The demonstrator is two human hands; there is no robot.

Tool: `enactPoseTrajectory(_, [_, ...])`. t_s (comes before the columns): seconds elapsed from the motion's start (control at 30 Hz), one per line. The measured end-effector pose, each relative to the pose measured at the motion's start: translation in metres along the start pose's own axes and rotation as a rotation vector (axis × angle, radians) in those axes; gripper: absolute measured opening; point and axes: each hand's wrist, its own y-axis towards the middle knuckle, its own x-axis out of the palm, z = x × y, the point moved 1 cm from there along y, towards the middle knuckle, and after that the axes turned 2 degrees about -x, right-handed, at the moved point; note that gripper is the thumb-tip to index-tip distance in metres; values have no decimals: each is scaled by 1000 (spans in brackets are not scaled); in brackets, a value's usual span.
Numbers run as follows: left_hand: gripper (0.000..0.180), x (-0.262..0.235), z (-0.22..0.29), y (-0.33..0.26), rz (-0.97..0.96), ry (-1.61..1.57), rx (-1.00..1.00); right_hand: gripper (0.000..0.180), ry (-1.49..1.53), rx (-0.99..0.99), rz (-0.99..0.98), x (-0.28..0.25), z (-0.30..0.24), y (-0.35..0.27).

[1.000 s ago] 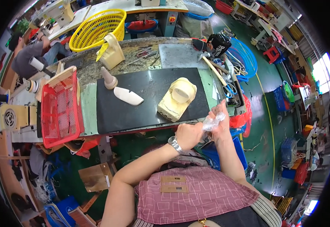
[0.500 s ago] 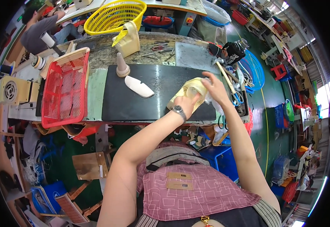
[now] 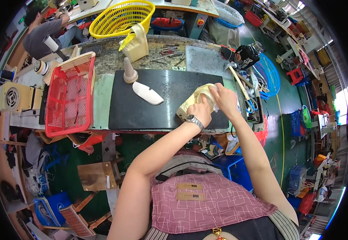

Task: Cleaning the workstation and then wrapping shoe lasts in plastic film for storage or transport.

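A pale-yellow, pouch-like piece (image 3: 187,105) with a folded or curled upper part lies toward the right end of a black mat (image 3: 142,117). My left hand (image 3: 200,112), with a metal watch at the wrist, presses its closed fingers onto the near side of the piece. My right hand (image 3: 225,99) grips the upper right edge, fingers bent around it; some fingertips are hidden. To the left on the mat lie a white half-moon piece (image 3: 147,93) with a notch and a beige cone-shaped thing (image 3: 130,73) standing upright.
A red plastic basket (image 3: 50,120) stands left of the mat. Behind it are a similar cream bag-like piece (image 3: 136,50), several hand tools (image 3: 170,53) and a yellow basket (image 3: 122,18). Hammers, a black container (image 3: 247,56) and a blue basket (image 3: 270,74) are at right. A person (image 3: 42,36) sits far left.
My right hand has drawn down closer to the piece, its raised fingers now bent onto the edge. My left hand has turned slightly and stays on the piece.
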Motion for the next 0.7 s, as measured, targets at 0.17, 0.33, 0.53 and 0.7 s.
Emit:
enactPoseTrajectory(0.17, [60,5,-4,23,-59,-228,-132,39,-61,44,-26,1,-2,-1])
enactPoseTrajectory(0.33, [61,6,8,24,-422,-864,-256,38,-57,37,12,5,3,-2])
enactPoseTrajectory(0.53, [66,12,15,16,-206,-282,-179,36,-66,36,31,5,-3,0])
enactPoseTrajectory(0.7, [51,3,10,20,-238,-254,-150,37,-91,44,27,4,-3,0])
